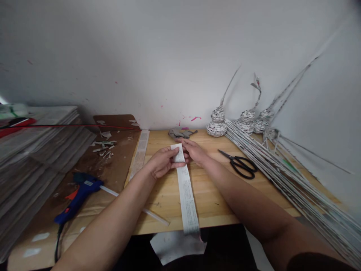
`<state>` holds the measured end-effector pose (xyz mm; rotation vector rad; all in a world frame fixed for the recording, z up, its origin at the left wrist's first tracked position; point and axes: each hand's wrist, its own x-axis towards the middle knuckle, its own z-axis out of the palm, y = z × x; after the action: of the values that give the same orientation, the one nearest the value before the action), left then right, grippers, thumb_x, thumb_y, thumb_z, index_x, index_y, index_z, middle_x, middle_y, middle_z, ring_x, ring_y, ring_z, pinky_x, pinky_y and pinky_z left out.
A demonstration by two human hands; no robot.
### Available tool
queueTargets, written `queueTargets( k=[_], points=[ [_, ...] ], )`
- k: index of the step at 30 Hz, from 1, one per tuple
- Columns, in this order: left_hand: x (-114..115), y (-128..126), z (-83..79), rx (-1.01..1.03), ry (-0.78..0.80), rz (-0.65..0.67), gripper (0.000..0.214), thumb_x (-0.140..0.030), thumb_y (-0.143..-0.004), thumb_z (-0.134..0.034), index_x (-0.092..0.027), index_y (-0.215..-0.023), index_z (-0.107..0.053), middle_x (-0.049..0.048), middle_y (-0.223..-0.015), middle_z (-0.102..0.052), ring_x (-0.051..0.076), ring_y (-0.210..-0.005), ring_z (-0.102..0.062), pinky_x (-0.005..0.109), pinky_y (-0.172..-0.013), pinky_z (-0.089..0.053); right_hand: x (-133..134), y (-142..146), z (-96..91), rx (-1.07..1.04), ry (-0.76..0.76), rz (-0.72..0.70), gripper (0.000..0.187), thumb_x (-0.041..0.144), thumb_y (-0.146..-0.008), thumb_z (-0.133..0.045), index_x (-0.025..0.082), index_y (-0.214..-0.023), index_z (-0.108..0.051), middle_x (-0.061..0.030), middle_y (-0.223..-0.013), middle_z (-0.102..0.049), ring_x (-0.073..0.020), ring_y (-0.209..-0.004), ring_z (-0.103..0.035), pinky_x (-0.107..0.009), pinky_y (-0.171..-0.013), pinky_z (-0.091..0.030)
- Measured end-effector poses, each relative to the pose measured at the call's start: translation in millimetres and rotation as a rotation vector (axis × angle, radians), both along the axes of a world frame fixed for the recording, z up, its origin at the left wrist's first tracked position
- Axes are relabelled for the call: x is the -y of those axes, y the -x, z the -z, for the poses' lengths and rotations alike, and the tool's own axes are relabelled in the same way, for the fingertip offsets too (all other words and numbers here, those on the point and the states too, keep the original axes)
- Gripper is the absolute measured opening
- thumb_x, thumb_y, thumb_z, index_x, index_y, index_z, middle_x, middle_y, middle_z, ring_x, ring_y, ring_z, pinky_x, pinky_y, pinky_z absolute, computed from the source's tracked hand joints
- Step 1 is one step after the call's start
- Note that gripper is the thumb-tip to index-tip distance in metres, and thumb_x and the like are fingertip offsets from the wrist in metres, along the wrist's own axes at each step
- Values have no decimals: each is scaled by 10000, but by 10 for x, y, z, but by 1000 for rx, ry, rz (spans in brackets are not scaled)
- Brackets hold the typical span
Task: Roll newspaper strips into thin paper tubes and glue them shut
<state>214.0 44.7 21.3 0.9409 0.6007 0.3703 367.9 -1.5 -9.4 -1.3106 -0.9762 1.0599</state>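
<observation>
A long strip of printed newspaper [188, 199] runs from my hands down over the table's front edge. My left hand [165, 162] is closed on it near its far end, thumb on top and fingers around the side and beneath. At the strip's right edge, my right hand [194, 151] has its fingers curled against the same end, partly hidden by the paper. Just beyond my hands lies a crumpled grey cloth [180, 133]. Black-handled scissors [239, 163] rest on the table to the right of my right forearm.
Long rolled paper sticks [262, 158] lie along the right side. Several woven paper gourd shapes [217, 122] stand by the wall. On the left are a blue glue gun [81, 195] with its cord, a newspaper stack [42, 158], and a glue stick [156, 217] near the front edge.
</observation>
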Motion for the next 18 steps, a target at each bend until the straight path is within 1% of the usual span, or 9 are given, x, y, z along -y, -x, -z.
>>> queueTargets(
  k=[2,3,4,6,7,9,13,15,18],
  points=[
    [8,-3,5,7,-1,19,214,-165,-942,-518,-101,-1033,-701,147,-905,-751,195,-751,-733,308,-655,-625,17,-10,-24,21,-27,-12,445,512,-885,-549,222,-1206,-654,-26,-837,-666,-115,-598,-531,-211,-492,-420],
    [11,-5,8,13,0,16,212,-166,-939,-524,-109,-1040,-701,141,-915,-751,197,-765,-732,314,-650,-628,24,-11,-34,27,-29,-19,469,550,-873,-553,216,-1185,-661,-21,-804,-658,-110,-570,-514,-206,-468,-402],
    [13,-8,11,22,0,6,211,-168,-938,-525,-115,-1042,-701,136,-925,-751,198,-777,-731,319,-643,-629,31,-10,-42,23,-23,-26,485,587,-854,-562,197,-1117,-681,-12,-741,-637,-105,-535,-491,-203,-443,-380],
    [10,-13,19,38,0,-20,221,-174,-945,-512,-120,-1044,-702,133,-943,-750,199,-791,-731,323,-637,-631,42,-6,-56,-12,-16,-27,517,651,-803,-587,155,-900,-695,1,-628,-581,-98,-491,-463,-204,-416,-358],
    [6,-14,26,41,1,-30,230,-178,-949,-503,-120,-1047,-703,135,-948,-750,198,-790,-732,321,-637,-630,48,-4,-64,-35,-22,-16,531,671,-772,-609,146,-804,-678,0,-606,-569,-98,-492,-471,-207,-417,-366],
    [-7,-13,42,33,-9,-39,238,-188,-951,-503,-113,-1044,-709,142,-941,-750,197,-768,-734,310,-636,-626,62,-4,-86,-64,-38,-2,534,674,-713,-668,141,-703,-645,-11,-608,-583,-104,-510,-499,-216,-438,-396],
    [-28,-7,80,-18,-80,-41,193,-201,-911,-586,-92,-994,-722,151,-899,-752,187,-695,-728,273,-606,-606,102,-18,-153,-53,-35,-53,490,621,-629,-764,146,-672,-654,6,-566,-584,-104,-495,-504,-226,-457,-415],
    [-30,-7,93,-43,-109,-50,175,-200,-893,-615,-87,-970,-725,153,-883,-752,182,-691,-725,259,-594,-596,121,-33,-186,-26,-43,-73,478,606,-630,-771,143,-719,-690,13,-553,-587,-101,-494,-508,-225,-472,-416],
    [-25,-12,100,-44,-127,-64,161,-207,-876,-643,-91,-947,-729,144,-873,-753,177,-706,-720,255,-606,-594,135,-76,-206,1,-40,-105,480,569,-644,-783,132,-839,-736,10,-578,-616,-97,-519,-526,-222,-505,-415]
  ],
)
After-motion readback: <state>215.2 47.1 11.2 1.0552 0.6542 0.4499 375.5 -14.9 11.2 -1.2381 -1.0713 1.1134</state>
